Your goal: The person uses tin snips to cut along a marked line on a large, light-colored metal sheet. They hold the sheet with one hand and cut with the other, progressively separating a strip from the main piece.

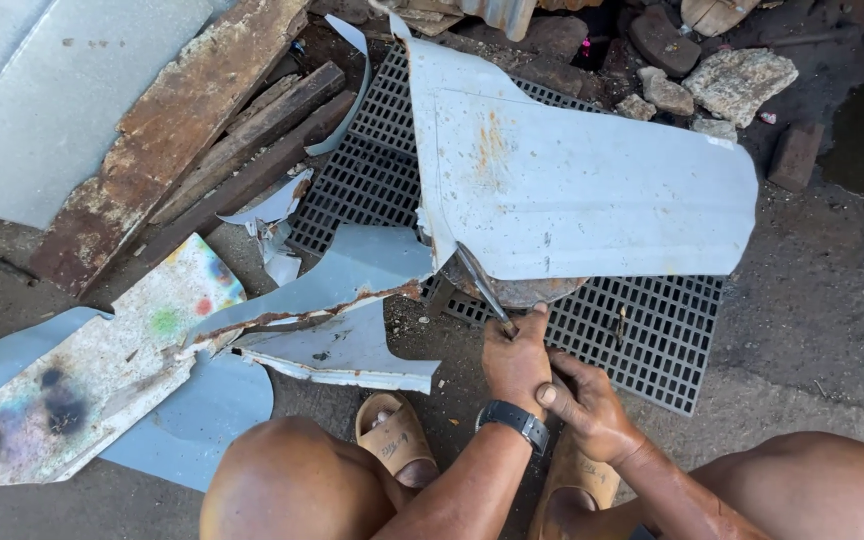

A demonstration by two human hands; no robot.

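**Both hands on snips at edge of grey sheet-metal panel**

Person squats, knees wide, both forearms reaching fwd between them toward the ground. Left hand [515, 358], w/ dark wristwatch [515, 420] on the wrist, is fisted tight around the handle end of the metal snips [482, 285], knuckles up, thumb side toward the tool. Right hand [584, 402] comes in from the right at an angle, fingers curled shut, thumb pressed against the back/heel of the left hand; can't tell if it touches the handles too.

Snips run diagonally up-left from the fist; blade end sits at the lower left edge of the big pale grey panel [592, 190], close to its bent corner. Panel lies tilted over a black plastic grid mat [642, 335] on the dirt floor, some rust stains on its face.

Left of the hands: cut grey offcuts [347, 320] w/ rusty torn edge, overlapping a paint-spotted white sheet [102, 370]. Rusty planks [192, 120] upper left, rocks [737, 80] upper right. Tan sandals [397, 435] under the knees, just below the hands.
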